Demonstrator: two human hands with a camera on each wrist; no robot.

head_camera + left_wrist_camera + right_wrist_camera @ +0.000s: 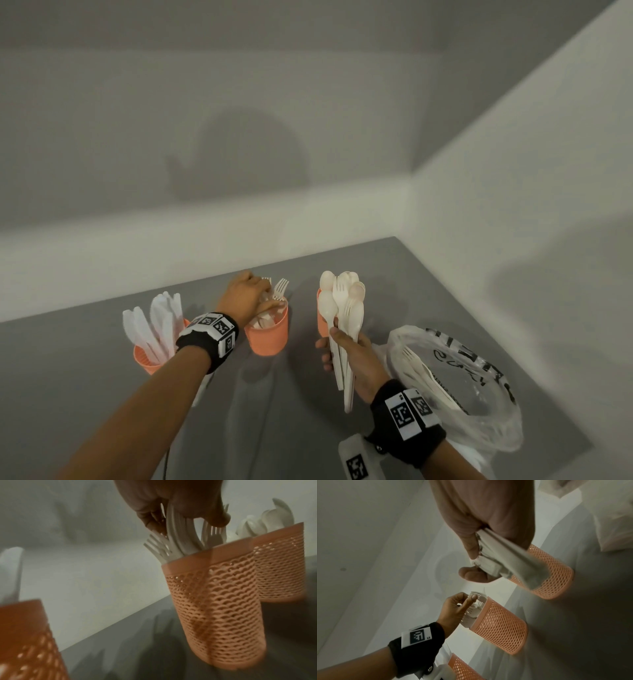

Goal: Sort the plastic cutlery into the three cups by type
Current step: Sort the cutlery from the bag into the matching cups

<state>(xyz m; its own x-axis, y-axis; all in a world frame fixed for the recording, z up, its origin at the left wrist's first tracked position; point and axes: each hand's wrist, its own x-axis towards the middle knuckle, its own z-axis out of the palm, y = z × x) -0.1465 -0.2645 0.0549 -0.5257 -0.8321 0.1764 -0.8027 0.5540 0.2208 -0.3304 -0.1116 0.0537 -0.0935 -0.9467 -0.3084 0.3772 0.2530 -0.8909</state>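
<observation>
Three orange mesh cups stand in a row on the grey table [394, 274]. The left cup [147, 359] holds white knives [161, 318], the middle cup [269, 337] holds forks [281, 286], and the right cup [321, 320] holds spoons. My left hand [251, 294] hovers over the middle cup [214, 608], its fingers curled round several white forks [178, 539] whose ends sit inside the cup. In front of the right cup my right hand [354, 356] grips an upright bundle of cream spoons and forks [342, 301] by the handles [510, 561].
A crumpled clear plastic bag [479, 404] with more cutlery inside lies at the right, close to my right wrist. White walls meet at the table's far corner. Bare grey tabletop lies in front of the cups.
</observation>
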